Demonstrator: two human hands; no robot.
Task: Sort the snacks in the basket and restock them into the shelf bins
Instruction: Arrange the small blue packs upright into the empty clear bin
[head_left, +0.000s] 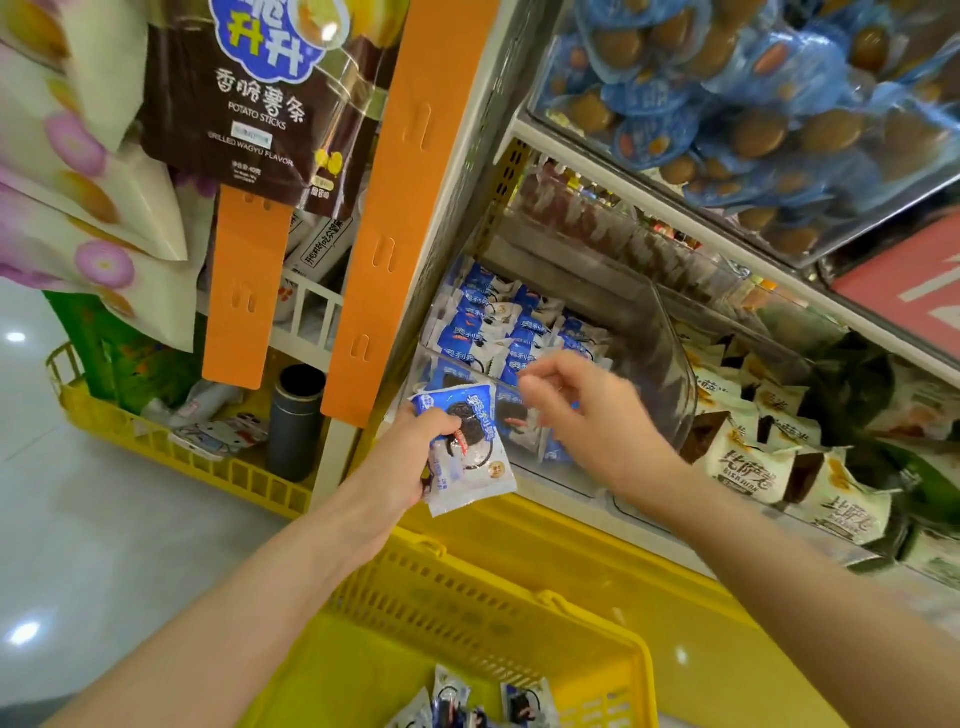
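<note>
Two hands are up at the shelf, and the left hand (415, 441) has the goods: fingers and thumb curled round a small bunch of blue-and-white cookie packets (470, 462), at least two of them. It holds them just in front of the lower left corner of the clear bin (670, 364), above the basket.

The right hand (587, 415) hovers over the front lip of that bin, back of the hand up. Its fingers are loosely bent, thumb and forefinger close together. It is blurred, so whether anything is pinched there I cannot tell.

Inside the bin, more blue-and-white packets of the same kind, the binned packets (498, 322), lie heaped across the left and front.

Straight below the forearms, the yellow basket (467, 597) sits against the shelf base. A few basket packets (452, 696) show down inside it at the bottom edge of the view.

Out to the right, the neighbouring bin carries white-and-brown packets (748, 457). One shelf up, an upper bin is piled with blue-wrapped eggs (753, 104).

Out to the left, an orange strip (384, 208) runs down the shelf's end post, with a brown potato sticks bag (249, 104) hanging beside it. Lower left, a second basket (156, 441), also yellow, sits on the pale floor. A dark flask (296, 421) stands upright at its right end.
</note>
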